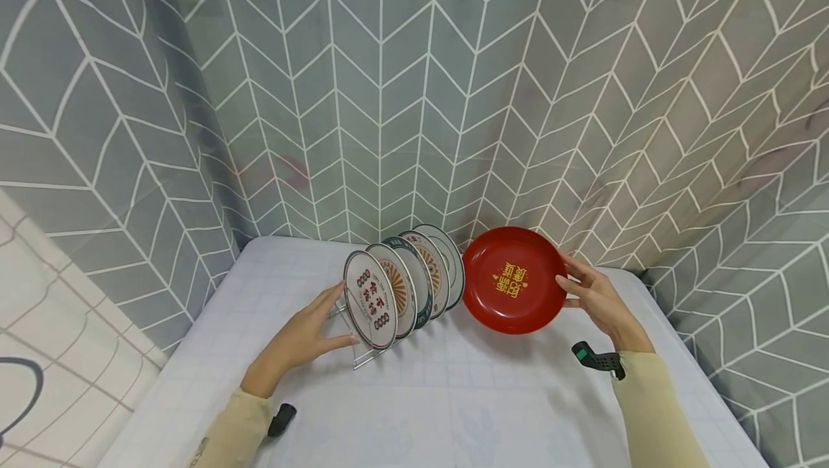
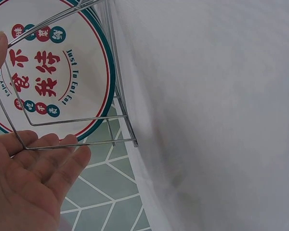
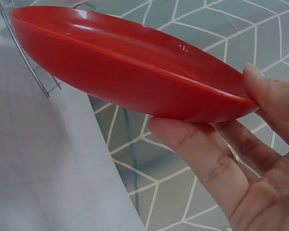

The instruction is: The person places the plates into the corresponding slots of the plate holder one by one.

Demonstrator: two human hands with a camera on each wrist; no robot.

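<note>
A wire dish rack [image 1: 370, 358] stands on the table with several plates upright in a row. The nearest is a white plate [image 1: 368, 294] with red lettering and a dark rim; in the left wrist view its rim is teal and red. My left hand [image 1: 301, 333] holds the rack's near end, thumb on one side and fingers along the wire frame [image 2: 82, 144] on the other. At the far end, a red round dish [image 1: 476, 301] with yellow characters is raised and tilted, its left rim overlapping the last plate [image 1: 458, 284]. My right hand [image 1: 599, 302] pinches its right rim, thumb on top, fingers beneath.
A white cloth covers the table [image 1: 421, 410]. Grey curtains [image 1: 401, 93] with white zigzag lines hang behind and at both sides. Dark straps sit on both wrists, the right one [image 1: 599, 361] carrying a small device.
</note>
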